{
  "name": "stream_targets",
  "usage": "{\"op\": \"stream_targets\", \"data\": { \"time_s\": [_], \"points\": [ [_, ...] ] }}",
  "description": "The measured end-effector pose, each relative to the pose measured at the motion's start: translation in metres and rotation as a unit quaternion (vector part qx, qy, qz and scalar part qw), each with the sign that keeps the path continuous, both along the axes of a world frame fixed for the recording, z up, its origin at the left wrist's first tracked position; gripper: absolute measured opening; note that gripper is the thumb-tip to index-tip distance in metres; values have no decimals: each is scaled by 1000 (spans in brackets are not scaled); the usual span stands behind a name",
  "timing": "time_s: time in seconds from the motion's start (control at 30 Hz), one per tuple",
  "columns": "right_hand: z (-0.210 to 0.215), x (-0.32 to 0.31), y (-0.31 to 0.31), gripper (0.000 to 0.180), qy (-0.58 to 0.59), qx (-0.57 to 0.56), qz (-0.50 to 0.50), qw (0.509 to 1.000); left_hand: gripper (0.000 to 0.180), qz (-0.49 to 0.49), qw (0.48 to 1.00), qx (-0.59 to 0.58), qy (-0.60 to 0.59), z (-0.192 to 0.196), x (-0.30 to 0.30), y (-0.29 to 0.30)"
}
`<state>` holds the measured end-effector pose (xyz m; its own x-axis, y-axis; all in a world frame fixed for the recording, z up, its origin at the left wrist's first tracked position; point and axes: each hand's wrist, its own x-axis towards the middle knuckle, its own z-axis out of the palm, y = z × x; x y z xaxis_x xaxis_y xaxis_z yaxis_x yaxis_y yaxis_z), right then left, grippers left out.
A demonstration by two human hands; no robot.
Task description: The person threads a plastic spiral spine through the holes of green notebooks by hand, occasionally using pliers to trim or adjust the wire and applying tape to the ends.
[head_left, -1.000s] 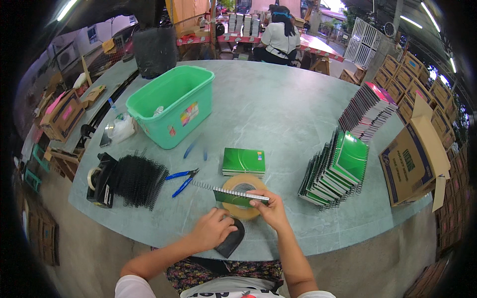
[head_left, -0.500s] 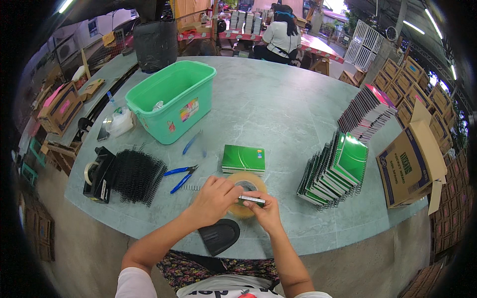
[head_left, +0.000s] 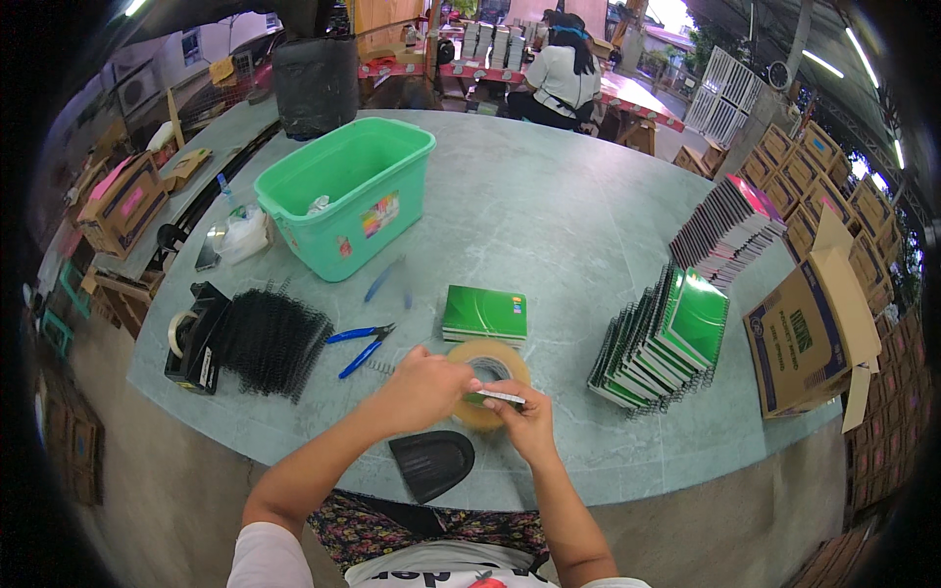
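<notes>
Over a large roll of clear tape (head_left: 517, 367), my right hand (head_left: 529, 419) pinches a small green notebook (head_left: 502, 396), tilted so that its white page edge shows. My left hand (head_left: 429, 387) is closed at the notebook's left end; what its fingertips grip is hidden. Left of that hand, part of a dark spiral coil (head_left: 378, 367) shows on the table. Beyond the tape lies a short stack of green notebooks (head_left: 484, 314). A black ribbed, rounded piece (head_left: 432, 466) sits near the table's front edge.
Blue-handled cutters (head_left: 359, 349), a pile of black coils (head_left: 270, 343), a black tape dispenser (head_left: 194, 338) and a green tub (head_left: 345, 230) stand left. Spiral-bound green notebooks (head_left: 659, 343), pink-covered notebooks (head_left: 725, 230) and an open carton (head_left: 814, 333) stand right. A person (head_left: 561, 78) sits across.
My left hand has shifted slightly and its wrist has turned at the notebook's end. The right hand keeps its hold, with the notebook tilted a little differently. The view has moved slightly.
</notes>
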<state>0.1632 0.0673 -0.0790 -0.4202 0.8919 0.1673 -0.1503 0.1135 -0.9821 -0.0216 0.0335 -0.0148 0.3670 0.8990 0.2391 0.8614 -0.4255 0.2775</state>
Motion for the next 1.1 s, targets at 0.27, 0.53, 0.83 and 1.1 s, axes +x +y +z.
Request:
{"op": "stream_targets", "data": {
  "time_s": [0.27,0.53,0.83,1.1],
  "points": [
    [-2,1,-3,19,53,-7,-42,998,28,28,998,-19,-59,-57,17,-68],
    [-5,3,2,19,48,-20,-36,998,42,179,928,253,-207,28,-2,-37],
    [-9,5,-3,29,47,5,-16,999,29,130,941,210,-230,25,13,-32],
    [-2,6,-2,33,11,10,-3,1000,35,152,913,259,-277,35,16,-21]
  ]
}}
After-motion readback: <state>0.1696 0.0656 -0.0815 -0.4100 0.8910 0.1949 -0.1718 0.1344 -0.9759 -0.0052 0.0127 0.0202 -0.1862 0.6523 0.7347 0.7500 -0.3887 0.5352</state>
